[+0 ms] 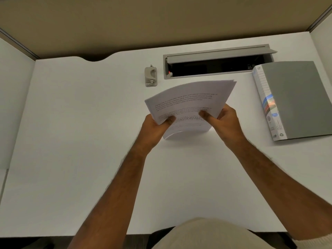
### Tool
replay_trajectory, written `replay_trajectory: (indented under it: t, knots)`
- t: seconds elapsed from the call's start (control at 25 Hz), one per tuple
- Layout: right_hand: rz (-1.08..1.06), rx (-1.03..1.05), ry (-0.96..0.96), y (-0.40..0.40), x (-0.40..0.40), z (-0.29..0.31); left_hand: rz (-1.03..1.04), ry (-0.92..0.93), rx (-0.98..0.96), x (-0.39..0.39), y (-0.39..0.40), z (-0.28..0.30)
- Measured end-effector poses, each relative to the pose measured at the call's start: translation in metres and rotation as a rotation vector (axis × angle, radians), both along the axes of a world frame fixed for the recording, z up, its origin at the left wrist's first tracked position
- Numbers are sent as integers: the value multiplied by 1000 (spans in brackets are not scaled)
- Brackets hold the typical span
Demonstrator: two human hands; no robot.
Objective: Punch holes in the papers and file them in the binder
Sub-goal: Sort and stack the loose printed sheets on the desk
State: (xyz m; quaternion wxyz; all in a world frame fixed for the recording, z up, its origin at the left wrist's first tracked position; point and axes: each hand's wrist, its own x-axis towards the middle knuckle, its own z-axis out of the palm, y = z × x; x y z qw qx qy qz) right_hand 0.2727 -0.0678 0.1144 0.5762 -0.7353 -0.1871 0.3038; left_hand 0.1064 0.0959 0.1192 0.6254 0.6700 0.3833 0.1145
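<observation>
Above the middle of the counter, both hands grip the papers, the left hand nearer the punch, which lies far and left, while the shut binder lies flat to the right.

We see a smooth, matt white tabletop, thin printed paper sheets, a matt grey binder with a glossy spine label, and a dull grey hole punch.
</observation>
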Motion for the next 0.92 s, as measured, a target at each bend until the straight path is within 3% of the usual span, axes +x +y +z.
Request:
replay_trajectory:
  t: [0.48, 0.92]
  knots:
    - [8, 22, -92, -3, -2, -3, -13, -54, -10, 2, -6, -1]
    - [81, -64, -85, 0, 12, -22, 11, 24, -49, 12, 0, -19]
